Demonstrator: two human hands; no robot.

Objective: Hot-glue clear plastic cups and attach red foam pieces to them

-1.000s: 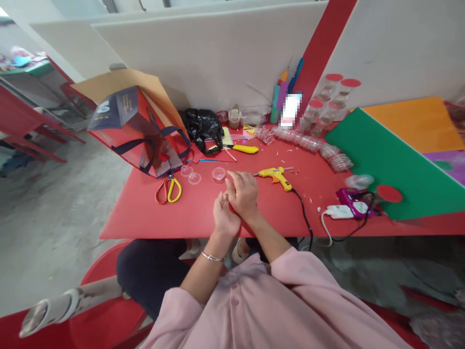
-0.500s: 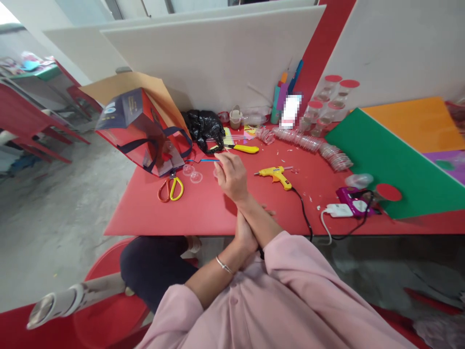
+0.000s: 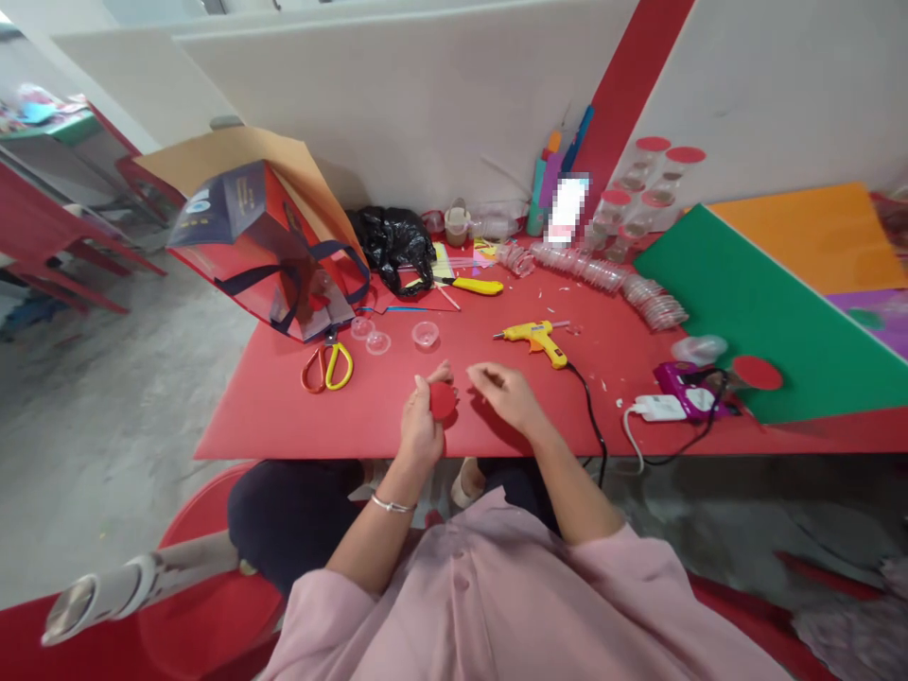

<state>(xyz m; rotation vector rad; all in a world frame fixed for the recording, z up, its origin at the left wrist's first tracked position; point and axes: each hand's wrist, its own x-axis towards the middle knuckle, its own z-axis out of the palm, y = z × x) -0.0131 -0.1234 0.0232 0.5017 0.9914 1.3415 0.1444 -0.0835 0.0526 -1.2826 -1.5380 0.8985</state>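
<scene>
My left hand is closed on a round red disc, held just above the front part of the red table. To its right my right hand has its fingers curled; whatever they may pinch is too small to tell. The two hands are apart. Beyond them lies a small clear plastic cup, with two clear domed pieces to its left. A yellow glue gun rests to the right, and scissors with red and yellow handles are at the left.
A red gift bag and black plastic bag stand at the back left. Behind the hands is a yellow cutter. Stacked clear cups, a purple power strip with cables and a green board are on the right.
My right hand has drawn back from across my left arm to the right. My left hand, earlier mostly hidden, now shows with the red disc. The clear cup is uncovered.
</scene>
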